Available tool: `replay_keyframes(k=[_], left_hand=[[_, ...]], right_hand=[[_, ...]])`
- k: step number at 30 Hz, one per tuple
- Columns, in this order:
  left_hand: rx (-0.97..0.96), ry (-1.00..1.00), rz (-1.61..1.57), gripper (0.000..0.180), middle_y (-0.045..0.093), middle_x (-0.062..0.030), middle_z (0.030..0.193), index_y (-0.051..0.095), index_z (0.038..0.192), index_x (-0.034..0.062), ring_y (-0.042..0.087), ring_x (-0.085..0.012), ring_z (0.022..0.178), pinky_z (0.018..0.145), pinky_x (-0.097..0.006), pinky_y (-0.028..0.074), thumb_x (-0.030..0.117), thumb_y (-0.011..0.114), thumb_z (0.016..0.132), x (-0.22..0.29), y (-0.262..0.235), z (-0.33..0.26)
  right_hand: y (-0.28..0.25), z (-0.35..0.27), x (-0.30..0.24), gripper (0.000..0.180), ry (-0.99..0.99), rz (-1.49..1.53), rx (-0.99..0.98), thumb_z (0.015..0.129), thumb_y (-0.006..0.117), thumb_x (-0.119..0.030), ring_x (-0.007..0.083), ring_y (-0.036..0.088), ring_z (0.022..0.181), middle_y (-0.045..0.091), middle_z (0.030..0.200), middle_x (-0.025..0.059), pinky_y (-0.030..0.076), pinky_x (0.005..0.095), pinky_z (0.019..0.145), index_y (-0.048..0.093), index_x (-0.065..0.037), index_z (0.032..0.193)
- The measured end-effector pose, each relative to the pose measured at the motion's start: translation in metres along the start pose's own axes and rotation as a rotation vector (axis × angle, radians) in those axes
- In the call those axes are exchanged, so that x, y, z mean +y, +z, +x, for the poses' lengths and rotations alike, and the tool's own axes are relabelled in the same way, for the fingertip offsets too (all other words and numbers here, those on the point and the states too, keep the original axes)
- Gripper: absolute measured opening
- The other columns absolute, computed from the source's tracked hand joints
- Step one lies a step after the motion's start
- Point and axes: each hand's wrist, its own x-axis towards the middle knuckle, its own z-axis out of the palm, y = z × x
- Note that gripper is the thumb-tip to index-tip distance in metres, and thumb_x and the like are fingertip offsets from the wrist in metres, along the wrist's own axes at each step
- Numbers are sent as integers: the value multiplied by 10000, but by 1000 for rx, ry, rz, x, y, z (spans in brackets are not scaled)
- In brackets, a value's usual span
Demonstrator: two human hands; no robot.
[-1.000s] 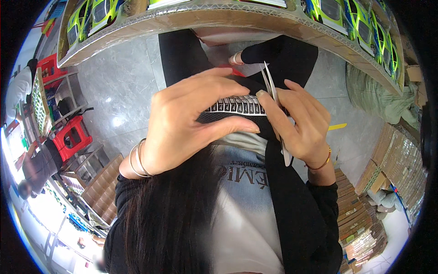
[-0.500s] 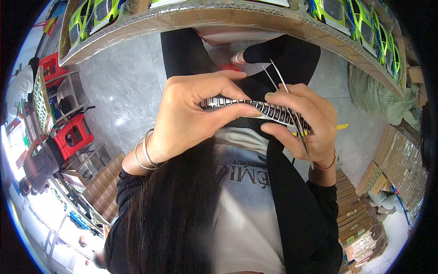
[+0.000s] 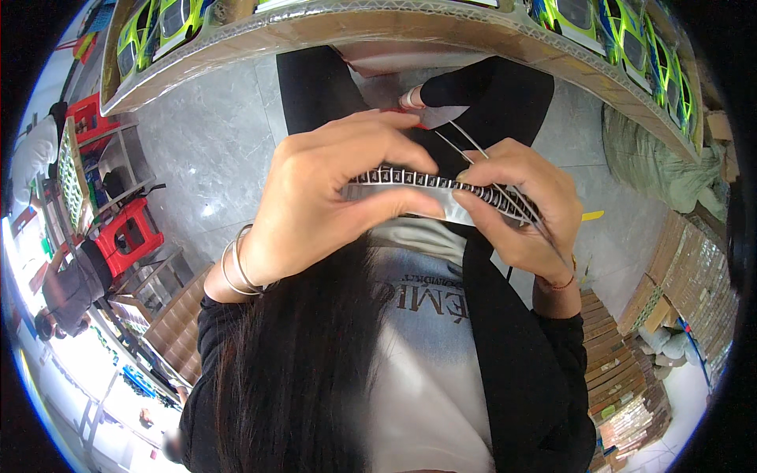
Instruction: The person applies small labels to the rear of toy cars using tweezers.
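Note:
A bent white sheet (image 3: 461,210) with a row of small black-and-white stickers is stretched between my two hands, above my lap. My left hand (image 3: 323,185) curls round its left part, thumb on the near side and fingers along the far side. On the right, my right hand (image 3: 530,201) pinches the sticker row between thumb and forefinger. A pair of metal tweezers (image 3: 457,142) also lies in that hand, its two tips apart and pointing up and left, away from the sheet. My palms hide the sheet's ends.
Ahead, a cardboard tray (image 3: 378,24) holds several green toy cars (image 3: 631,55). Red stools (image 3: 130,229) and another person (image 3: 71,288) are at the left. Stacked cardboard (image 3: 611,370) and a greenish sack (image 3: 650,173) stand at the right.
The sheet has tilted, showing more of its plain white face. My right thumb and forefinger have closed on the sticker row, and the tweezers' tips have swung left and down.

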Motion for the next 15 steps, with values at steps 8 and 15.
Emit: replay_keyframes(k=[8, 15], left_hand=[[-54, 83, 230, 149, 728, -79, 826, 728, 823, 18, 685, -329, 1086, 1055, -515, 426, 93, 821, 734, -1, -8, 4], [-55, 147, 243, 148, 729, -73, 887, 734, 881, 18, 680, -329, 1090, 1040, -494, 455, 70, 794, 756, 3, 2, 6]], right_hand=[[-5, -2, 2, 284, -11, -61, 90, 687, 842, -25, 266, 675, 737, 684, 829, 114, 527, 304, 650, 691, -23, 928], [3, -2, 3, 305, -193, -162, 75, 701, 830, 20, 258, 676, 764, 698, 839, 130, 570, 387, 803, 681, 15, 968]])
